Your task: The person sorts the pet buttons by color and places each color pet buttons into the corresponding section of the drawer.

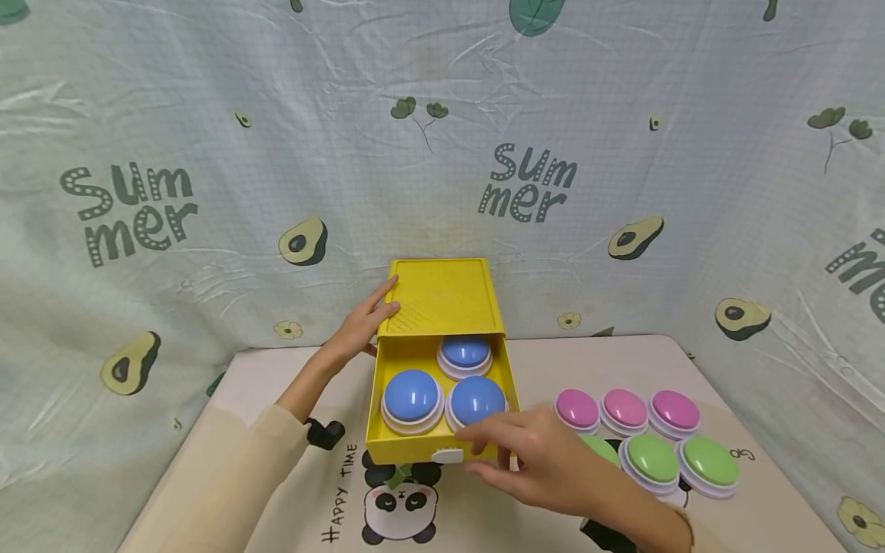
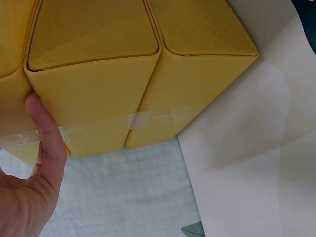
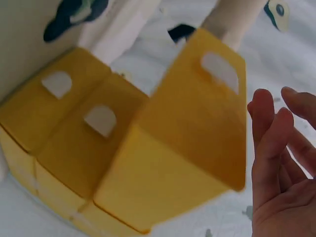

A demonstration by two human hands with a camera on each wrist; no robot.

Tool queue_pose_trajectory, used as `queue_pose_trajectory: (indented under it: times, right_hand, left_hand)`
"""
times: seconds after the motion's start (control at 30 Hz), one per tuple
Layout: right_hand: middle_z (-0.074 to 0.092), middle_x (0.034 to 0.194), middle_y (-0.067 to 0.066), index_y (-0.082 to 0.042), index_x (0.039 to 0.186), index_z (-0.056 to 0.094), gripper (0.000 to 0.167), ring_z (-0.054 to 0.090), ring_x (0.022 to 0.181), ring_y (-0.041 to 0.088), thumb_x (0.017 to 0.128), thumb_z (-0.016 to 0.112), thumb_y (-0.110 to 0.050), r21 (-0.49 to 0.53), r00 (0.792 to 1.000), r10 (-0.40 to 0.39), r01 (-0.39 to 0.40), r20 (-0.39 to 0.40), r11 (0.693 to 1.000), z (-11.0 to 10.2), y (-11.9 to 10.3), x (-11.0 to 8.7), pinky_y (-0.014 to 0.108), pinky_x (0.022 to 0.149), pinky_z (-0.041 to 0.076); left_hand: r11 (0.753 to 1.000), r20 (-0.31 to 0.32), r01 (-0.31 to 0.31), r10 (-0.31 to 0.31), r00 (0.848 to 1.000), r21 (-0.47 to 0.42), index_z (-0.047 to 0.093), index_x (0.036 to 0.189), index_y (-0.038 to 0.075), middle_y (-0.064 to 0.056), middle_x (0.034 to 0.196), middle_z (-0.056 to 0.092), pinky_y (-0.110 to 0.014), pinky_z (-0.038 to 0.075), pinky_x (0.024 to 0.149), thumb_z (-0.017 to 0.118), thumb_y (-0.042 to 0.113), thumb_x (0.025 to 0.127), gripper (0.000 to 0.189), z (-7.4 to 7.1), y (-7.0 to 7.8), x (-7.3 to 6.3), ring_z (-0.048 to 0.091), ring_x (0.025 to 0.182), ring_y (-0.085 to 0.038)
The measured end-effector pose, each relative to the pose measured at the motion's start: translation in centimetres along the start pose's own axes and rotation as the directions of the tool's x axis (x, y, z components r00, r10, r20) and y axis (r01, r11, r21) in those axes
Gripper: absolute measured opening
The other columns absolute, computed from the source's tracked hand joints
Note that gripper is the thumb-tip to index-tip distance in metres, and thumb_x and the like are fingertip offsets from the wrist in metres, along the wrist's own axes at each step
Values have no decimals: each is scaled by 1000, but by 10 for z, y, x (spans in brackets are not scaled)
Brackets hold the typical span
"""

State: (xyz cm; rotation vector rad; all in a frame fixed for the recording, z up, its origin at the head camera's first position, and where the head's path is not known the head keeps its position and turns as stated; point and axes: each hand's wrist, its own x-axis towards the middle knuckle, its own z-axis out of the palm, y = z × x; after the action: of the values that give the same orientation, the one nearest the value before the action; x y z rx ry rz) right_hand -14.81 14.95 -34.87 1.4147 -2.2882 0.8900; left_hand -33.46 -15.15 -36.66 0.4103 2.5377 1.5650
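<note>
A yellow drawer box (image 1: 442, 296) stands against the back cloth, its top drawer (image 1: 408, 447) pulled out. Three blue dome-shaped buttons with white rims lie inside: one at the front left (image 1: 412, 395), another at the front right (image 1: 477, 397), a third at the back (image 1: 465, 352), partly under the box top. My left hand (image 1: 356, 329) rests its extended fingers against the box's left side; its thumb (image 2: 45, 123) shows in the left wrist view. By the drawer's front right corner is my right hand (image 1: 539, 457), fingers loosely bent, holding nothing. It appears apart from the drawer in the right wrist view.
Right of the box lie three pink buttons (image 1: 625, 408) in a row, with green buttons (image 1: 651, 459) in front, one partly hidden by my right hand. Lower drawers with white tabs (image 3: 101, 120) are closed. Clear tape (image 2: 143, 119) joins the yellow units.
</note>
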Motion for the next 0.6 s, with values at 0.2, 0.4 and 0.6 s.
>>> queue_pose_trajectory:
  times: [0.2, 0.4, 0.6]
  right_hand:
    - [75, 85, -9, -17, 125, 67, 40, 65, 73, -6, 89, 81, -9, 64, 990, 104, -98, -92, 993, 32, -1, -14, 5, 62, 51]
    - [77, 84, -9, -16, 130, 59, 51, 61, 64, -10, 86, 82, -6, 54, 967, 167, -159, -192, 986, 54, 1, -24, 5, 56, 48]
    - [78, 84, -7, -15, 128, 62, 44, 63, 63, -8, 88, 80, -9, 0, 962, 77, -80, -263, 997, 66, 10, -29, 4, 56, 48]
  left_hand:
    - [1000, 2, -14, 14, 1000, 3, 18, 165, 43, -17, 167, 33, -44, 64, 70, 44, 55, 106, 65, -1, 0, 0, 60, 122, -41]
    - [1000, 6, -25, 25, 1000, -1, 19, 164, 44, -16, 168, 31, -42, 64, 68, 44, 54, 105, 65, -1, -1, 0, 58, 124, -42]
    - [1000, 6, -23, 23, 1000, 0, 19, 164, 44, -15, 170, 29, -44, 64, 70, 44, 55, 106, 65, -1, -2, 0, 56, 128, -43]
